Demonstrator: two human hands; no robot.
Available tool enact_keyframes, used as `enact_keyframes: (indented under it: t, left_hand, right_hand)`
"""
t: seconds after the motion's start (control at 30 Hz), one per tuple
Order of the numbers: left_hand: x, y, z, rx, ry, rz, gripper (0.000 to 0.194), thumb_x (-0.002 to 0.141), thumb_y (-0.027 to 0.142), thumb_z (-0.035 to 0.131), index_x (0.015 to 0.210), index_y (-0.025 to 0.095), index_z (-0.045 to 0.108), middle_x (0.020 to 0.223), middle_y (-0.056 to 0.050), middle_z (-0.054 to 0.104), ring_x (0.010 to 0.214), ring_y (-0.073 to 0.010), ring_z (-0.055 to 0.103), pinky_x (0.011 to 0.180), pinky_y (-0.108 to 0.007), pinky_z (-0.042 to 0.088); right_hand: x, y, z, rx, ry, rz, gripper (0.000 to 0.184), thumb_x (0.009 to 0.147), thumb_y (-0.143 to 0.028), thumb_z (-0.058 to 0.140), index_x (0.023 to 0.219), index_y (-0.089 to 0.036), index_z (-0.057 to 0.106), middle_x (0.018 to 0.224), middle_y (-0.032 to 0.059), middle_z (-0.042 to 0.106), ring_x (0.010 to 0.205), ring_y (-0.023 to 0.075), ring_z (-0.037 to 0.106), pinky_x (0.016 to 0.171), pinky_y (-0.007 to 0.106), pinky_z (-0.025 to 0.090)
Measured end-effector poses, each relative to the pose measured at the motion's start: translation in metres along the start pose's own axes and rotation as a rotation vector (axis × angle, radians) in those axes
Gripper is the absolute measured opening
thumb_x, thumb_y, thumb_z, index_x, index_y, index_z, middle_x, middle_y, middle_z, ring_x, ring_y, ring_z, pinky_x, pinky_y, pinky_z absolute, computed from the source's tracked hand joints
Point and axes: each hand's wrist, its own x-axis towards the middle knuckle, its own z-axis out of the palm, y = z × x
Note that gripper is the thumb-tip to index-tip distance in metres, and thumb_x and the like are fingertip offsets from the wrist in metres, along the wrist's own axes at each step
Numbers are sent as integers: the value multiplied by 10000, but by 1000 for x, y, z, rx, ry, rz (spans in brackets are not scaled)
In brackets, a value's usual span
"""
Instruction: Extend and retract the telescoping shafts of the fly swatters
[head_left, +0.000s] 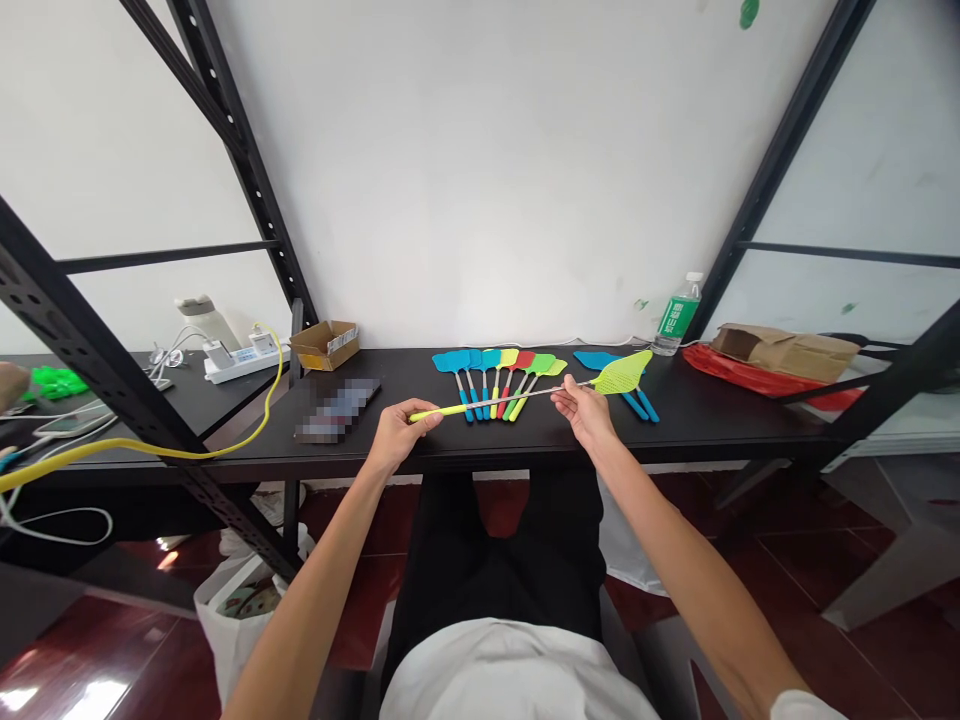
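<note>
A yellow-green fly swatter (621,375) with an extended metal rod is held across the front of the black table. My left hand (401,430) is closed round its yellow handle. Near the swatter's head, my right hand (585,408) pinches the metal rod. Behind the rod, a row of several shorter fly swatters (489,362) in blue, yellow, red and green lies on the table, heads toward the wall. To the right, partly hidden by the held swatter's head, are blue fly swatters (596,360) with their handles pointing toward me.
On the black table (420,455) stand a small cardboard box (326,346) and a blurred-out flat object (337,410) at left. A water bottle (679,315) and a brown paper package (784,352) on red plastic are at right. A yellow cable (247,447) crosses a black rack post.
</note>
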Motion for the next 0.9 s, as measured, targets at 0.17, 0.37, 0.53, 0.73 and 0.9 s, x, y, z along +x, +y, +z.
enact_keyframes:
  t: [0.17, 0.37, 0.53, 0.73, 0.9]
  left_hand:
    - [-1, -1, 1, -29, 22, -12, 329, 632, 374, 880, 841, 152, 757, 783, -47, 683, 668, -139, 558, 597, -251, 413]
    - [-2, 4, 1, -102, -36, -4, 297, 667, 342, 866, 832, 169, 691, 715, 0, 633, 608, -101, 518, 569, -223, 388]
    - [-3, 13, 0, -186, -91, -51, 334, 792, 438, 760, 966, 170, 664, 637, 6, 620, 485, -76, 424, 473, -211, 301]
    - [-2, 14, -1, -91, -137, -100, 498, 887, 588, 580, 775, 122, 714, 474, -12, 544, 392, -67, 312, 430, -242, 220]
    - [-1, 13, -1, -30, -150, -111, 484, 860, 584, 618, 742, 129, 732, 468, -11, 528, 401, -74, 316, 433, -247, 213]
  right_hand:
    - [0, 0, 0, 4, 22, 10, 222, 838, -269, 772, 695, -148, 655, 620, 52, 716, 567, 122, 700, 502, 164, 567]
    - [2, 1, -1, 53, -55, -53, 190, 822, -274, 789, 732, -155, 670, 690, 57, 742, 605, 115, 711, 552, 154, 577]
    - [-3, -10, 2, 63, -189, -224, 233, 747, -331, 849, 806, -178, 683, 812, 43, 767, 688, 129, 735, 631, 178, 599]
    - [-17, -32, 5, 20, -299, -284, 228, 746, -329, 843, 872, -213, 692, 907, 46, 768, 833, 171, 748, 700, 236, 611]
    - [-16, -31, 4, 1, -293, -291, 238, 744, -351, 842, 859, -203, 695, 889, 52, 765, 828, 171, 746, 680, 220, 602]
